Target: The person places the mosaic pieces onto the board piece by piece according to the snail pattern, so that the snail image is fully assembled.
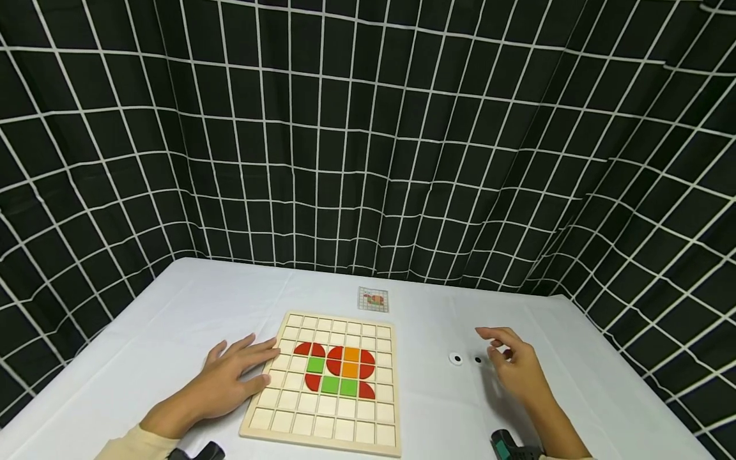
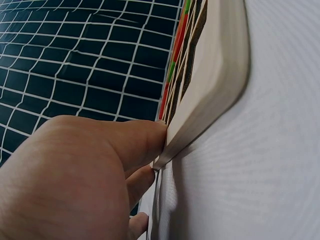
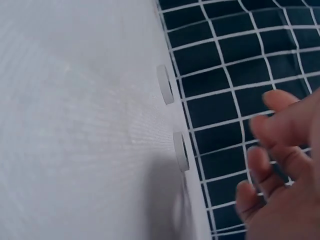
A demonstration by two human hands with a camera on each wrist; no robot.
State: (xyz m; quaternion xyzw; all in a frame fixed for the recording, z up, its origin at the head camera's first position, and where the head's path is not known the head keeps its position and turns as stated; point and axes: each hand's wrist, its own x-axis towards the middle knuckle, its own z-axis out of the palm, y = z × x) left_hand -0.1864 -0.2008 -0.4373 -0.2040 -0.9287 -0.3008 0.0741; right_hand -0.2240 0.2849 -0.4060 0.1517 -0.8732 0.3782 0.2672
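Observation:
A wooden grid board (image 1: 322, 425) lies on the table, with red, green and orange tiles set in several of its cells. My left hand (image 1: 227, 381) rests at the board's left edge, its fingers extended. Close up in the left wrist view, the thumb (image 2: 142, 142) touches the board's rim. Over the table to the right hovers my right hand (image 1: 517, 367), fingers loosely bent and holding nothing visible. Just left of it lie two white discs with black centres, one disc (image 1: 456, 359) farther out and the other disc (image 1: 478, 360) near the fingertips.
A small card (image 1: 374, 299) with a coloured grid picture lies behind the board. White cloth (image 1: 247, 287) covers the table. Black curtains (image 1: 368, 160) with white grid lines stand around the back and sides.

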